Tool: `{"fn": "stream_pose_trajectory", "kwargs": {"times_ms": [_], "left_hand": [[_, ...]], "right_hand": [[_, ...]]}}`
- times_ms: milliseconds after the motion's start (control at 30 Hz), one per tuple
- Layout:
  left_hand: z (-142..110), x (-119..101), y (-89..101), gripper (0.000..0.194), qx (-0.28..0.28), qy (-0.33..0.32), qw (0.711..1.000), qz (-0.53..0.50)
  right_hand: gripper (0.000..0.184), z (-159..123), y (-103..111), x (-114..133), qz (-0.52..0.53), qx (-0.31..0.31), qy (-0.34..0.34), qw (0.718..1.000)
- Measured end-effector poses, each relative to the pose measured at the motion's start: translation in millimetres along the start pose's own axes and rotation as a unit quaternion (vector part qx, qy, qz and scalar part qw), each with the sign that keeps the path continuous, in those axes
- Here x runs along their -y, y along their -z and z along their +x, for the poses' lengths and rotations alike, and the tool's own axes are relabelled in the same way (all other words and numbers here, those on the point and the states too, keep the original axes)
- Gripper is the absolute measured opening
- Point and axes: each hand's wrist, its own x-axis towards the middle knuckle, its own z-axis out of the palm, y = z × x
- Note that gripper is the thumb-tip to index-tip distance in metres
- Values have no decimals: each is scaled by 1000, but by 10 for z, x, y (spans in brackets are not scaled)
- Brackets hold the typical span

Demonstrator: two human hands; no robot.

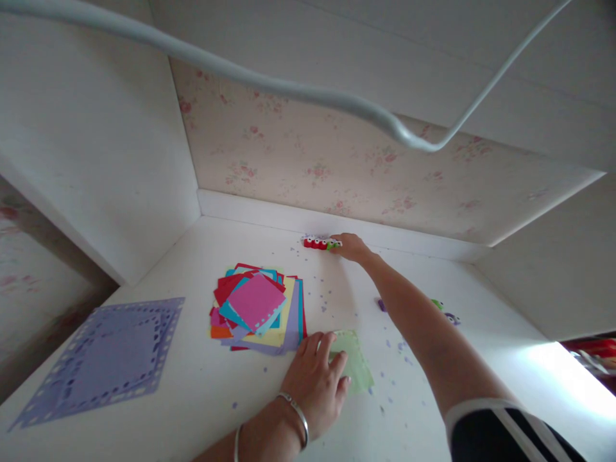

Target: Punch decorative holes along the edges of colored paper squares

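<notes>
My left hand (320, 378), with a silver bangle at the wrist, lies over a pale green paper sheet (355, 362). Its fingers are apart and slightly bent, the fingertips on the paper. Far off by the wall, my right hand (351, 247) is closed at the right end of a row of small red and green craft punches (321, 244). Its fingertips meet a green punch there and are partly hidden. Left of my left hand is a pile of coloured paper squares (256, 301), a pink one with a punched edge on top.
Purple paper sheets (110, 359) with punched borders lie at the left. Beside my right forearm are a purple piece (382, 305) and small green and purple punches (451, 317). Purple paper bits dot the white table (216, 398). A pale cable (298, 93) crosses the upper view.
</notes>
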Motion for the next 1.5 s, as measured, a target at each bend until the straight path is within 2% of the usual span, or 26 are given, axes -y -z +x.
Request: {"fn": "stream_pose_trajectory", "kwargs": {"times_ms": [67,167,267,367,533,667,900,1167,1333,1500], "left_hand": [[-3,5,-9,25,1,-3,1000,2],[-12,17,-31,26,-2,-8,1000,6],[-9,30,-52,27,-10,-14,1000,13],[6,38,-66,27,-16,-21,999,23],[23,41,-78,25,-18,-36,999,37],[18,37,-98,26,-23,-40,998,42],[23,7,-81,26,-8,-33,998,55],[41,-7,-40,25,6,-27,998,50],[44,-12,-28,25,7,-18,999,39],[41,-1,-31,25,6,-14,999,29]], "right_hand": [[50,-65,82,-110,7,-9,-9,1000],[39,-289,243,-430,12,-8,-44,999],[32,-710,396,-870,12,22,-91,996],[28,-1258,488,-1301,15,65,-123,990],[30,-2015,449,-1782,25,128,-127,983],[34,-2270,281,-1950,40,158,-93,982],[36,-2248,40,-2029,46,150,-64,986],[31,-2027,-21,-1876,3,104,-88,991],[31,-1679,-22,-1617,-12,90,-77,993],[34,-1145,-51,-1230,-21,75,-69,995]]}}
